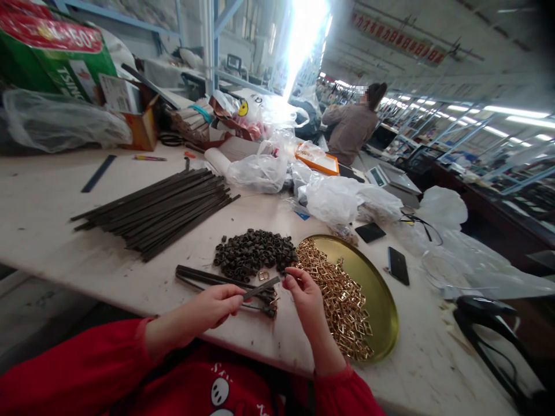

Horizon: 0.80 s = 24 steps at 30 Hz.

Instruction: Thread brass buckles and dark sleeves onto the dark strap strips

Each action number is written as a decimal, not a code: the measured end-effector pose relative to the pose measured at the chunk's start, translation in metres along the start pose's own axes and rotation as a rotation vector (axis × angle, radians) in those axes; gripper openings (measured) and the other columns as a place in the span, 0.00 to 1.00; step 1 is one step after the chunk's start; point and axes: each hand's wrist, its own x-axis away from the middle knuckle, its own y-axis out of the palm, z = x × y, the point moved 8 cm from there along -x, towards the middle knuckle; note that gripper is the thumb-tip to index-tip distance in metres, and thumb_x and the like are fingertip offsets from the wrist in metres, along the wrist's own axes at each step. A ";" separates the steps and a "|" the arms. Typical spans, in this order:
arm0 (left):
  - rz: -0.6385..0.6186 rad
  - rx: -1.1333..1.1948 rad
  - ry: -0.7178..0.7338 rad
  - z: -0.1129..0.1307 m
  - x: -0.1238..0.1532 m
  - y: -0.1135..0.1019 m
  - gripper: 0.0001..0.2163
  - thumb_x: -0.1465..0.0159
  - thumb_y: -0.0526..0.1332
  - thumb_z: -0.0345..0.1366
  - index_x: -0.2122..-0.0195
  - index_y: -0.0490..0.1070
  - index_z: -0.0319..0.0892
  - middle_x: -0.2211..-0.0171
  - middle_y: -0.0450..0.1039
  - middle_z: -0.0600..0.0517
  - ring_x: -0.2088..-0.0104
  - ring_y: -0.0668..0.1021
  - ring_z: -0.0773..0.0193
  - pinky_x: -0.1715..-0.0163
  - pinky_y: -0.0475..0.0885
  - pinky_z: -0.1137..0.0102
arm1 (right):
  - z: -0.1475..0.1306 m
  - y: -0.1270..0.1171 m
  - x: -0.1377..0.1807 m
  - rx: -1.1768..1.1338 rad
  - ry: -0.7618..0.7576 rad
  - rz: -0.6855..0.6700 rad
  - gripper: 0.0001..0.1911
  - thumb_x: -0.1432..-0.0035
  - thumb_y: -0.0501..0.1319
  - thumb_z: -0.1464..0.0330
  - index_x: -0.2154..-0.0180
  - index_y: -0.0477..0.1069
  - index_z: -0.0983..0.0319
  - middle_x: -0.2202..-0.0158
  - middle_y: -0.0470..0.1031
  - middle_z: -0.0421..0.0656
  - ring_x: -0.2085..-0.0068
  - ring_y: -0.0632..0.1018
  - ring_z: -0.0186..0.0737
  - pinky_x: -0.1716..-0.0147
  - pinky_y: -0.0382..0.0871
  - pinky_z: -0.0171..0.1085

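My left hand (214, 306) pinches a thin dark strap (261, 287) near its end, holding it just above the table. My right hand (303, 294) has its fingers pinched together at the strap's tip, holding something small I cannot make out. Behind the hands lies a heap of small dark loops (254, 253). To the right stands a round gold tray (381, 289) heaped with gold rectangular buckles (342, 300). A few finished straps (217, 279) lie under my hands. A big bundle of long dark straps (160, 209) lies farther left.
Two dark phones (398, 264) lie right of the tray. Clear plastic bags (333, 196) and boxes crowd the back of the white table (43, 219). A scale (390, 179) stands at the back right, where another person (353, 124) sits. A black tool (485, 318) lies at the right.
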 end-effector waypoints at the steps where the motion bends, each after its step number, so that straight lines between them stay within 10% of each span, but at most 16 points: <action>1: 0.011 -0.055 0.025 0.003 0.000 0.001 0.20 0.48 0.56 0.47 0.60 0.68 0.38 0.78 0.61 0.59 0.81 0.58 0.72 0.84 0.51 0.77 | 0.008 0.002 0.006 -0.193 0.110 -0.001 0.11 0.48 0.62 0.64 0.63 0.70 0.62 0.69 0.73 0.41 0.67 0.75 0.36 0.63 0.70 0.39; 7: -0.013 -0.281 0.136 0.013 0.004 0.009 0.18 0.46 0.51 0.43 0.62 0.71 0.36 0.78 0.62 0.57 0.80 0.63 0.69 0.80 0.57 0.75 | 0.024 0.028 0.038 -0.789 0.460 -0.011 0.18 0.59 0.70 0.70 0.63 0.72 0.61 0.71 0.75 0.37 0.71 0.75 0.28 0.68 0.71 0.28; 24: 0.049 -0.476 0.229 0.013 0.001 0.003 0.13 0.41 0.50 0.43 0.70 0.70 0.40 0.76 0.67 0.55 0.74 0.69 0.65 0.73 0.62 0.74 | 0.038 0.049 0.053 -1.053 0.634 0.067 0.12 0.59 0.70 0.65 0.72 0.71 0.62 0.77 0.74 0.35 0.77 0.74 0.27 0.78 0.70 0.25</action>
